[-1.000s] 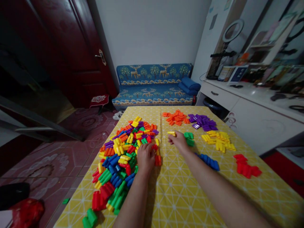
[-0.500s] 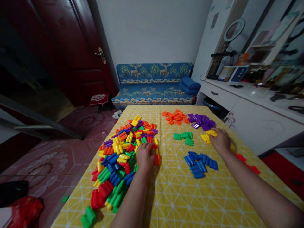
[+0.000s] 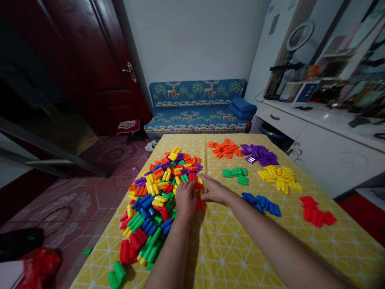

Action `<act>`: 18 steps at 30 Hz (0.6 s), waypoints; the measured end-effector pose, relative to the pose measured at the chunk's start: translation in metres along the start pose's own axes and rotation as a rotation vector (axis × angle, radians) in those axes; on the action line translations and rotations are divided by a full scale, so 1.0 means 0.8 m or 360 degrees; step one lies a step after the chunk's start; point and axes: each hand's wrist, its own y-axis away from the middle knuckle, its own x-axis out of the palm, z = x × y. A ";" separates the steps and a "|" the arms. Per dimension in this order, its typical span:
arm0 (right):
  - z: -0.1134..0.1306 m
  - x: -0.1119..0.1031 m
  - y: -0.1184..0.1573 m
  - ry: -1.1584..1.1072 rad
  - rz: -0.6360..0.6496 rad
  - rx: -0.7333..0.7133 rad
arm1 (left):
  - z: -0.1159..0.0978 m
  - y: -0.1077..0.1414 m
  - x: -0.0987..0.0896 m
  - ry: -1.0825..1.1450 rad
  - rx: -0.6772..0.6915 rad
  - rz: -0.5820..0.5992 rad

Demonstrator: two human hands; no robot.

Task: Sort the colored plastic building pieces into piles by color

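A mixed pile of plastic building blocks (image 3: pixel 150 204) in several colours lies on the left half of the table. My left hand (image 3: pixel 185 200) rests at the pile's right edge, its fingers curled onto a red block (image 3: pixel 197 186). From the right my right hand (image 3: pixel 215 190) meets the same edge. Its thumb and forefinger are apart around a small yellow block (image 3: pixel 200 181), and no grip on it shows. Sorted groups lie to the right: orange blocks (image 3: pixel 225 149), purple blocks (image 3: pixel 260 155), green blocks (image 3: pixel 237 173), yellow blocks (image 3: pixel 279 178), blue blocks (image 3: pixel 264 204) and red blocks (image 3: pixel 315 210).
A yellow patterned cloth (image 3: pixel 228 249) covers the table. Beyond it stands a blue sofa (image 3: pixel 192 114); a white dresser (image 3: pixel 331 148) runs along the right. A small red stool (image 3: pixel 128 126) stands by the door. One green block (image 3: pixel 88 251) lies on the floor.
My right hand has left the yellow group and come across to the pile's edge, beside my left hand. The left hand has stayed nearly in place. The view has shifted slightly.
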 end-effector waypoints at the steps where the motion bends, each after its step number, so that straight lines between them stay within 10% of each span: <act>1: 0.001 -0.001 -0.002 0.0045 0.0004 0.0012 | 0.000 0.000 0.000 0.0001 -0.0003 0.0002; 18: 0.017 0.031 0.013 0.0094 -0.0322 0.0507 | 0.005 0.000 0.004 -0.0019 0.0036 0.0002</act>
